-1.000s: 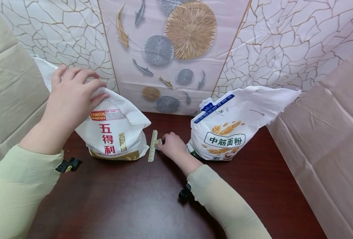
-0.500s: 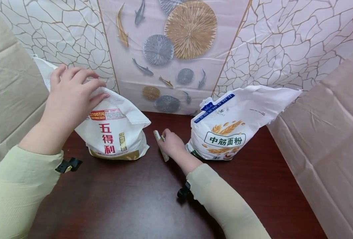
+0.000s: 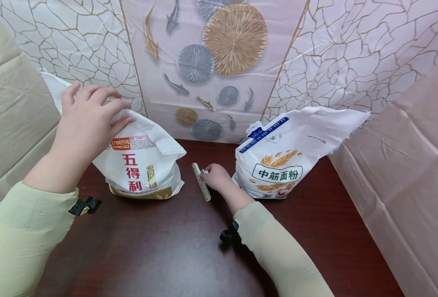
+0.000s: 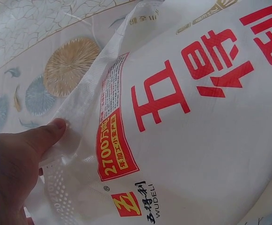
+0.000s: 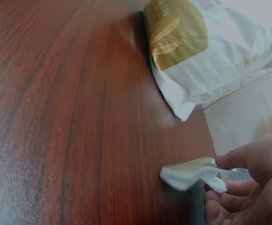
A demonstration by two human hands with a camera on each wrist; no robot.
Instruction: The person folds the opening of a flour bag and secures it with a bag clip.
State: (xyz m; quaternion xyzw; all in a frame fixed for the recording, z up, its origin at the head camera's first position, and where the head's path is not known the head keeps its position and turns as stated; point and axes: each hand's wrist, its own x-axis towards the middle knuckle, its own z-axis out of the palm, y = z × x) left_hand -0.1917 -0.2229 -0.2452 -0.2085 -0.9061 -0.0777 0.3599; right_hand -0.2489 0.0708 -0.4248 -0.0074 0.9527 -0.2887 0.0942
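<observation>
My left hand [image 3: 89,117] holds the upper edge of a white flour bag [image 3: 137,144] with red lettering, which stands at the left. In the left wrist view the thumb lies on the near face of this bag [image 4: 206,140], with the other fingers mostly hidden behind it. Between the two bags, my right hand [image 3: 219,178] pinches the handle of a pale gold bag clip [image 3: 201,182]. The right wrist view has the clip [image 5: 187,173] tilted on its edge close over the table, thumb on one side of its handle and fingers on the other.
A second white flour bag [image 3: 278,169] stands at the right, a blue bag clip [image 3: 265,134] across its upper part. The dark red wooden table [image 3: 159,243] has patterned cloth [image 3: 226,95] behind it and beige cloth [image 3: 385,165] along the sides.
The gold clip lay flat beside the left bag; my right hand has tipped it up on its edge and drawn it slightly right. The left hand stays on the bag.
</observation>
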